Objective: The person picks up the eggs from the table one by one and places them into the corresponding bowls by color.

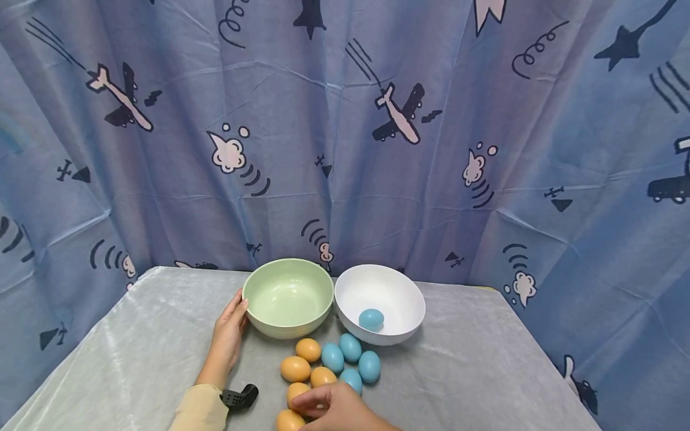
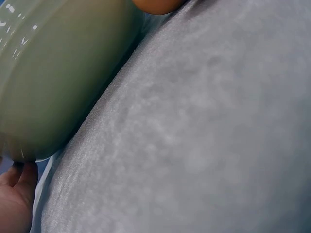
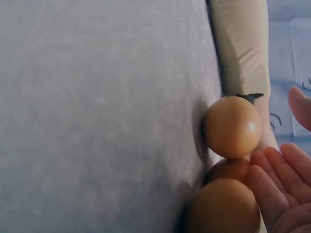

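Observation:
My left hand rests against the left side of a light green bowl, thumb and fingertips at its rim. In the left wrist view, fingertips meet the bowl's outer wall. My right hand reaches over the near end of a group of orange eggs, holding none. In the right wrist view its thumb stands apart from the fingers, whose tips are right beside an orange egg. Several blue eggs lie right of the orange ones, one partly hidden by my right hand.
A white bowl stands right beside the green bowl, with one blue egg inside. Grey cloth covers the table. A patterned blue curtain hangs behind its far edge. A black wrist strap sits at my left cuff.

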{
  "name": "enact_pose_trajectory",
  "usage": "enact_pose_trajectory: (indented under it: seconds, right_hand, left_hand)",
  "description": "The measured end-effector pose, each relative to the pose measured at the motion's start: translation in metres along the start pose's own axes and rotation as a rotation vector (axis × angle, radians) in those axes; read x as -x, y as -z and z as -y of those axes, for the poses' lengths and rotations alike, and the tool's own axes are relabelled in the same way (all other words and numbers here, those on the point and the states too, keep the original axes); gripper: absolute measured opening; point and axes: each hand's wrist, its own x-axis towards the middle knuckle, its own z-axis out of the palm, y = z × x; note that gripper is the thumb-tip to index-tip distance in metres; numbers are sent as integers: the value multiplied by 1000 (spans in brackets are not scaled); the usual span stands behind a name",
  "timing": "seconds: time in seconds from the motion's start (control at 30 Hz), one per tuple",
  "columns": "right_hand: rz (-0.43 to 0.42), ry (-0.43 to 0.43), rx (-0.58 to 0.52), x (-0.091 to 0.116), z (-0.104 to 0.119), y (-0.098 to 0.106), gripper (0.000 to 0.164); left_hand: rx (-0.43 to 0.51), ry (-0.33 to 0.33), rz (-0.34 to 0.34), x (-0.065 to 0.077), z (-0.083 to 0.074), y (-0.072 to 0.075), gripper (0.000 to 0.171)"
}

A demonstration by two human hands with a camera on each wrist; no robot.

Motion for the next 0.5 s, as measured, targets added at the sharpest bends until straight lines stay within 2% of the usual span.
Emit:
enact_pose_trajectory:
  seconds: [0.2, 0.5]
  right_hand:
    - [46, 28, 69, 1, 2, -4, 35]
    - [60, 169, 277, 2, 4, -9, 38]
  left_hand:
    - [-2, 12, -10, -1, 0, -1, 59]
    - [-1, 1, 11, 0, 0, 0, 60]
